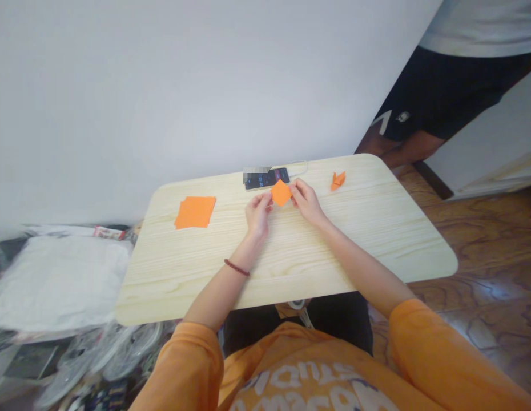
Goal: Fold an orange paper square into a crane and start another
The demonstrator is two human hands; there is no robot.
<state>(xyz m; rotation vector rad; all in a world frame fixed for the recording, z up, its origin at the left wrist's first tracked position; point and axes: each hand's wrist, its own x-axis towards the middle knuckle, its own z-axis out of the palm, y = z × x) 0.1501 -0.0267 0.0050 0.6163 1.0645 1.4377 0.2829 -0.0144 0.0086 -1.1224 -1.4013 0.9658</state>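
Note:
A small orange square of folded paper (pixel 281 193) is held up between my two hands, standing on one corner like a diamond. My left hand (pixel 258 215) pinches its left corner between thumb and fingers. Its right corner is gripped by my right hand (pixel 307 201) in the same way. Just behind the paper lies a phone (pixel 265 179) with a lit timer screen, partly blurred out. To the left rests a stack of orange paper squares (pixel 195 212). A folded orange paper figure (pixel 338 181) sits to the right of my right hand.
The pale wooden table (pixel 171 285) has rounded corners and its back edge meets a white wall. A white cable (pixel 300 168) runs from the phone. Another person in dark shorts (pixel 454 94) is beyond the right end. A white cushion-like thing (pixel 62 279) lies at left.

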